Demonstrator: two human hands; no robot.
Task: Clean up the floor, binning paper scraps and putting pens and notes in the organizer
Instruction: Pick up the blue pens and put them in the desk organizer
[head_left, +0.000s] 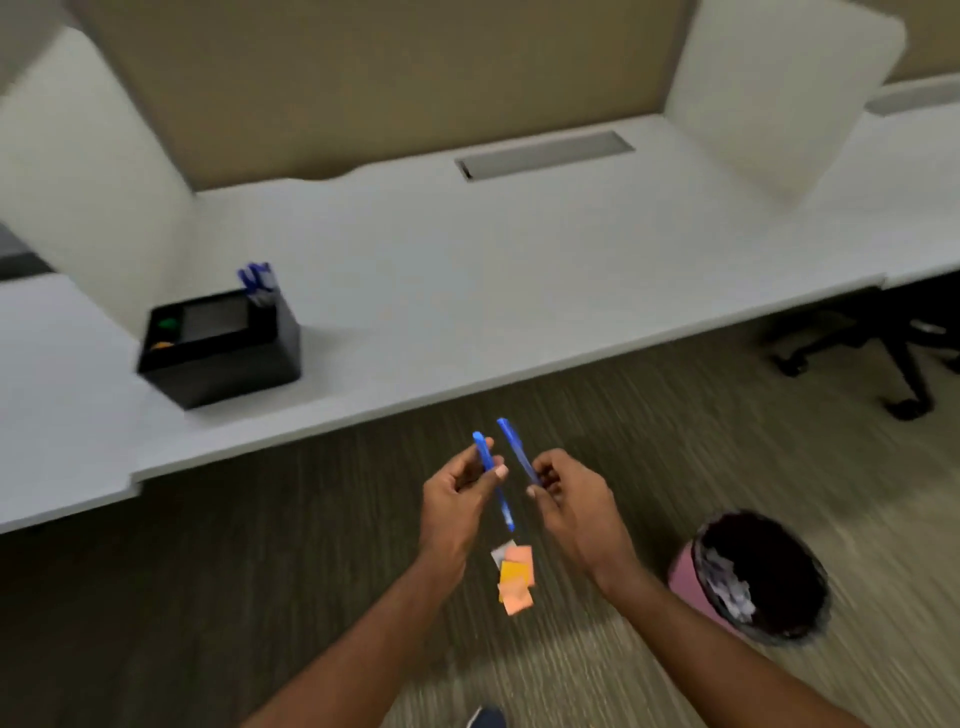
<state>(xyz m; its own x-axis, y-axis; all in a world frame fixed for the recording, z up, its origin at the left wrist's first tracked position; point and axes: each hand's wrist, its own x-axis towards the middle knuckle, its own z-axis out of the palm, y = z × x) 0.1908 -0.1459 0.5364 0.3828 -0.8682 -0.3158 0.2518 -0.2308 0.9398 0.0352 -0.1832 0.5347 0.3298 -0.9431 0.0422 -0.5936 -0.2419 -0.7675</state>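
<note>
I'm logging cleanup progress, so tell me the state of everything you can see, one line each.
left grip: curled round one blue pen
right grip: pinching second blue pen
sticky notes: loose pile on carpet, not yet collected
organizer: on desk, stored pens standing in one compartment
bin: upright on carpet, paper scraps inside

Left hand (457, 499) pinches left pen (484, 452), right hand (571, 501) pinches right pen (517, 449), both forearms extended.

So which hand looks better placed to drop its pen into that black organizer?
Probably the left hand: its blue pen is on the side where the organizer stands; the right hand would reach across.
</note>
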